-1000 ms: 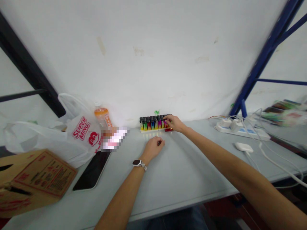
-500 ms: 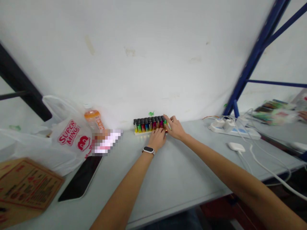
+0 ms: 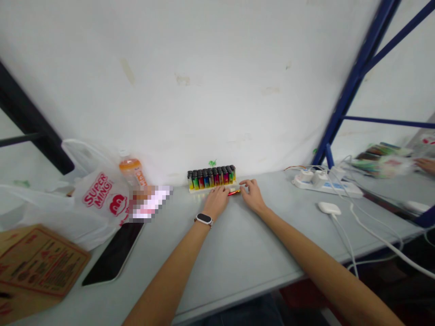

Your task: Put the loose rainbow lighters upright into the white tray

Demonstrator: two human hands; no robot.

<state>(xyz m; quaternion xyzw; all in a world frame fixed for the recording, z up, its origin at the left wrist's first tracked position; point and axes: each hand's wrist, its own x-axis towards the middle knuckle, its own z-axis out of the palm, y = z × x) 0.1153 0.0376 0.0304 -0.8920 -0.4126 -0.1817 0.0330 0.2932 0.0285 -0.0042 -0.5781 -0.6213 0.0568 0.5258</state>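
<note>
Several colourful lighters (image 3: pixel 212 179) with black tops stand upright in rows in a white tray (image 3: pixel 200 190) against the wall. Just in front of its right part lies a red lighter (image 3: pixel 234 193), flat between my hands. My left hand (image 3: pixel 217 201), with a watch on the wrist, has its fingers closed on the lighter's left end. At its right end, my right hand (image 3: pixel 251 194) has curled fingers near the tip; whether they grip it is too small to tell.
On the left are a cardboard box (image 3: pixel 41 267), a plastic bag (image 3: pixel 105 194), an orange bottle (image 3: pixel 131 167) and a dark tablet (image 3: pixel 115 253). A power strip (image 3: pixel 326 185), white charger (image 3: pixel 329 208) and cables lie right. Another person's hand (image 3: pixel 426 165) shows at the far right.
My right hand has drawn back from the right end of the lighter rows. Both hands are now lower, in front of the tray, with the red lighter visible between them.
</note>
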